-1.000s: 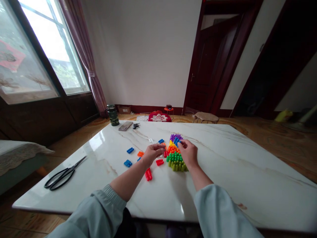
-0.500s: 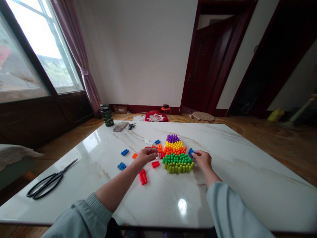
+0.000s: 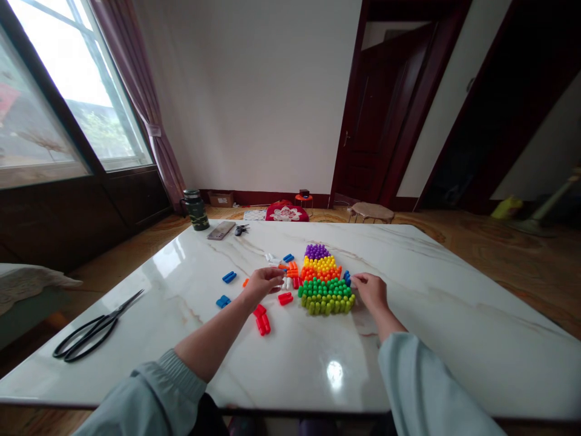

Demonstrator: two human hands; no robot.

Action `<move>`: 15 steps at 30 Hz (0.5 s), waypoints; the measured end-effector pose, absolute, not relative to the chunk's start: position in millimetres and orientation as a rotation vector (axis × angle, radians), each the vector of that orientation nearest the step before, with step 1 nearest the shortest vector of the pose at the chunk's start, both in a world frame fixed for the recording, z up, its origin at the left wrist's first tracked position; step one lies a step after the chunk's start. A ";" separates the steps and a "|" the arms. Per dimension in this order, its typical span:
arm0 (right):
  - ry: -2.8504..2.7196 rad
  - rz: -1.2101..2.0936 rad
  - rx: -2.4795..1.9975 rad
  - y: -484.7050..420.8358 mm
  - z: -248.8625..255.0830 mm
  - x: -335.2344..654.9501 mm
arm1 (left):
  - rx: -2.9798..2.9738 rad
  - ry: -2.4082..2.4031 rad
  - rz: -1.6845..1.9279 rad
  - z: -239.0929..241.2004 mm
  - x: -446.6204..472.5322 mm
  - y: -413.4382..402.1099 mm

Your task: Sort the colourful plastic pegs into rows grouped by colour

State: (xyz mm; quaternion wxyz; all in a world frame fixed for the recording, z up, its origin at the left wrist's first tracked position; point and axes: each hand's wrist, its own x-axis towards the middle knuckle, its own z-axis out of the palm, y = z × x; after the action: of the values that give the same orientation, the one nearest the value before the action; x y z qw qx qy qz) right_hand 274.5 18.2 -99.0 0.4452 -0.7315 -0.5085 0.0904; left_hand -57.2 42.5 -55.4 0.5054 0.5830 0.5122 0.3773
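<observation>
A block of plastic pegs in bands of purple, yellow, orange, green and lime (image 3: 323, 282) stands in the middle of the white marble table (image 3: 431, 315). My right hand (image 3: 372, 290) is at the block's right side, its fingers pinched on a small blue piece (image 3: 347, 278) that touches the block. My left hand (image 3: 262, 283) hovers with curled fingers just left of the block, over loose orange, white and red pieces (image 3: 290, 275); what it holds, if anything, I cannot make out. Red pieces (image 3: 262, 319) lie beside my left wrist.
Loose blue pieces (image 3: 226, 289) lie left of my hands. Black scissors (image 3: 93, 330) rest near the table's left edge. A phone (image 3: 221, 230) and keys (image 3: 240, 229) sit at the far edge. A dark green flask (image 3: 196, 209), cushion and stool stand on the floor beyond.
My right hand lifted a blue piece off the block's top and carried it down to the block's right side. My left hand shifted slightly among the loose pieces. The camera moved.
</observation>
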 end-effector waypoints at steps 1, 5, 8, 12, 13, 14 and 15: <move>-1.242 0.188 -1.814 16.1 -93.9 271.8 | 1.452 1.298 0.917 -53.2 -61.5 43.7; -1.287 0.120 -1.707 11.6 -71.3 243.1 | 1.641 1.621 0.931 -44.6 -93.5 50.3; -1.492 0.136 -1.539 10.3 -55.4 204.9 | 1.737 1.827 0.857 -42.0 -125.1 53.7; -1.786 0.149 -1.384 5.1 -39.6 153.1 | 1.864 1.850 0.652 -44.9 -154.3 52.5; -1.840 0.163 -1.365 3.4 -37.1 142.5 | 1.903 1.803 0.601 -46.9 -157.0 51.4; -1.885 0.180 -1.354 1.7 -35.2 133.3 | 1.942 1.744 0.558 -49.6 -157.8 50.3; -1.920 0.195 -1.350 0.0 -34.1 125.3 | 1.980 1.682 0.524 -52.8 -156.7 49.2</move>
State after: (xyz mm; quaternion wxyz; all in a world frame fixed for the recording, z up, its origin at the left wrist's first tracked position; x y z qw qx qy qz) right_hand 125.3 0.0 -34.1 0.3833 -0.5295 -0.7529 0.0763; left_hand -156.7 49.2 -52.8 0.2434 0.7246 0.6155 0.1920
